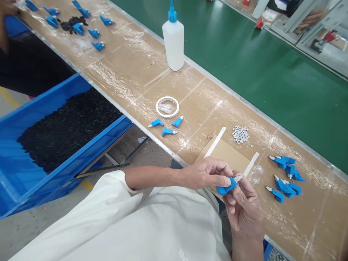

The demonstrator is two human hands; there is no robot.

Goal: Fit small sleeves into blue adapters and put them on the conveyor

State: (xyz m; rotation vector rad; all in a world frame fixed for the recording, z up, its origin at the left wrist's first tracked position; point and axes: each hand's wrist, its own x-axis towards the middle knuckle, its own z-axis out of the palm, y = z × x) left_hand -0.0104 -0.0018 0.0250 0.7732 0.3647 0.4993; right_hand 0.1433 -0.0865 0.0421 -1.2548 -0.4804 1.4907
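Observation:
Both my hands meet at the near edge of the brown bench (141, 65), holding one small blue plastic connector (227, 186) with a white tip. My left hand (202, 174) pinches its rear end from above. My right hand (243, 206) grips its front with thumb and fingers. Just right of my hands lies a cluster of several like blue connectors (285, 177). A heap of tiny grey parts (240, 134) sits beyond my hands. Three more blue connectors (165, 127) lie to the left, near a white tape ring (167, 107).
A white squeeze bottle with a blue nozzle (173, 38) stands at the bench's far edge, beside a green conveyor belt (258, 65). A blue bin of small black parts (62, 127) sits at left. Another person's arm (5, 21) and more blue connectors (78, 21) are far left.

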